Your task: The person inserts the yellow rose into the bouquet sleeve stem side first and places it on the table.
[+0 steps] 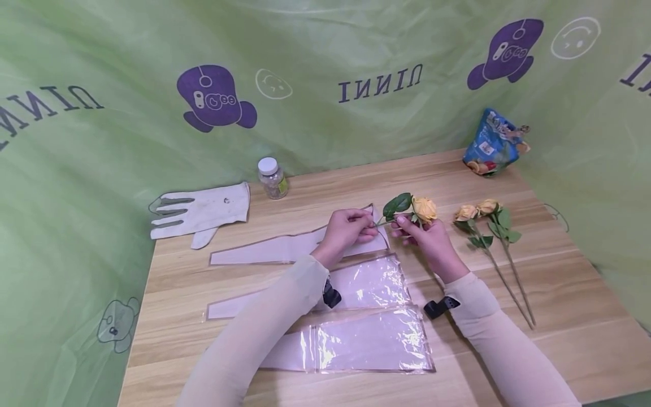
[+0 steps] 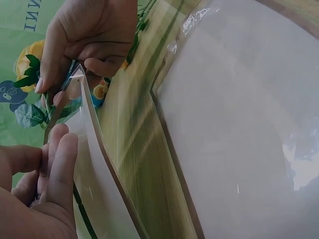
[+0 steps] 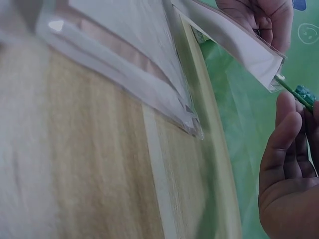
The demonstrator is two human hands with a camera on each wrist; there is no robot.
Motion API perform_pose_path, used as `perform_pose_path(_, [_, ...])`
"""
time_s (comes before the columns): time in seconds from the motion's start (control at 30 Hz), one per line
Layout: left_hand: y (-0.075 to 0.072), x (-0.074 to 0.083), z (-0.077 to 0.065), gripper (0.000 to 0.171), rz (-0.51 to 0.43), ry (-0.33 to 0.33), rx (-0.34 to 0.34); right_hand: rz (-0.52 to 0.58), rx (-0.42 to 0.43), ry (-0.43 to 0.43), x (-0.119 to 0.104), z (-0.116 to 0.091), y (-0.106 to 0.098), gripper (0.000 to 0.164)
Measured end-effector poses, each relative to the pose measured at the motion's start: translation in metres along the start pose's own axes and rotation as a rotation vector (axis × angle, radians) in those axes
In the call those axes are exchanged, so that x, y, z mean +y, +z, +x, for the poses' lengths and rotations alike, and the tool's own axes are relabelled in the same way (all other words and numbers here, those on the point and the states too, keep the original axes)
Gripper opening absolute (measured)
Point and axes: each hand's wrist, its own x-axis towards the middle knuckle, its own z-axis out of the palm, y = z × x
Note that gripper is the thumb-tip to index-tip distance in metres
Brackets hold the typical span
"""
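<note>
Both hands at work over the table (image 1: 574, 339), toward its far edge. The left hand (image 1: 346, 232) is narrow, thumb and fingers drawn together in a pinch on the wide end of a clear sleeve (image 1: 269, 249); this sleeve is the farthest of three, its slim end pointing to the table's left edge. The right hand (image 1: 425, 238), likewise narrow, pinches the stem of a yellow rose (image 1: 424, 208) just below the bloom, the stem reaching the sleeve's wide end. Two more sleeves (image 1: 376, 342) lie toward the near edge. Two other roses (image 1: 465, 213) lie near the right edge. A glove (image 1: 218, 206) occupies the far left corner, a jar (image 1: 273, 182) stands by the far edge, and a blue bag (image 1: 487, 144) stands at the far right corner.
</note>
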Motion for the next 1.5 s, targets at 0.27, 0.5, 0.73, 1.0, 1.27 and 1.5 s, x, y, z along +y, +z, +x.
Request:
perform_pose_path(0.27, [0.002, 0.001, -0.002, 0.021, -0.012, 0.027, -0.019, -0.064, 0.033, 0.037, 0.003, 0.002, 0.005, 0.032])
perform_pose_path(0.5, [0.003, 0.002, -0.004, 0.020, -0.020, 0.046, 0.000, -0.184, 0.122, 0.067, 0.005, 0.001, 0.007, 0.064])
perform_pose_path(0.73, [0.005, 0.003, -0.003, 0.019, -0.043, 0.071, 0.008, -0.230, 0.154, 0.059, 0.002, -0.002, 0.012, 0.063])
perform_pose_path(1.0, [0.006, 0.003, -0.004, 0.019, -0.033, 0.074, 0.003, -0.225, 0.018, 0.080, 0.003, -0.004, 0.009, 0.059])
perform_pose_path(1.27, [0.002, 0.004, -0.005, 0.018, -0.031, 0.051, 0.006, 0.078, -0.231, 0.005, -0.001, -0.001, -0.001, 0.079])
perform_pose_path(1.5, [0.001, 0.006, -0.006, 0.018, -0.030, 0.048, -0.013, 0.162, -0.271, 0.003, -0.002, -0.001, -0.003, 0.047])
